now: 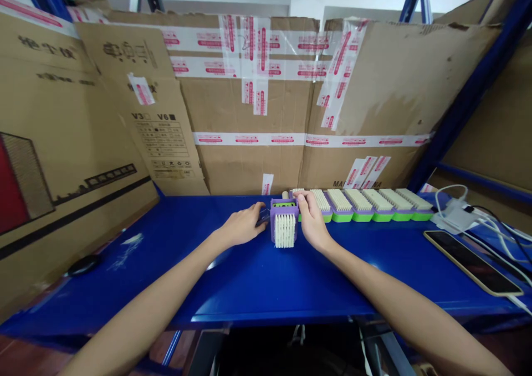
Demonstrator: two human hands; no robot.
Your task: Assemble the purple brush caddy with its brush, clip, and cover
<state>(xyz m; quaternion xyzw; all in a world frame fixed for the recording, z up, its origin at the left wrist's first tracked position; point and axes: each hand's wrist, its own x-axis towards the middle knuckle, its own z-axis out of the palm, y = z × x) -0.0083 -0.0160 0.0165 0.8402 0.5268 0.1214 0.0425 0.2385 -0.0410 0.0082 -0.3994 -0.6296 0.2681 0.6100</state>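
A purple and green brush point(285, 221) with white bristles stands on its side on the blue table point(257, 276), bristles facing me. My left hand point(242, 226) is closed against its left side, holding something dark and small that I cannot make out. My right hand point(312, 221) grips the brush's right side, fingers curled over its top. Just right of that hand, a row of several identical brushes point(369, 204) lies bristles up along the back of the table.
Taped cardboard boxes point(257, 104) wall the back and left. A phone point(471, 261) lies at the right with white cables and a charger point(455, 216). A small black disc point(83, 264) rests at the left. Blue shelf posts point(469, 99) stand on the right.
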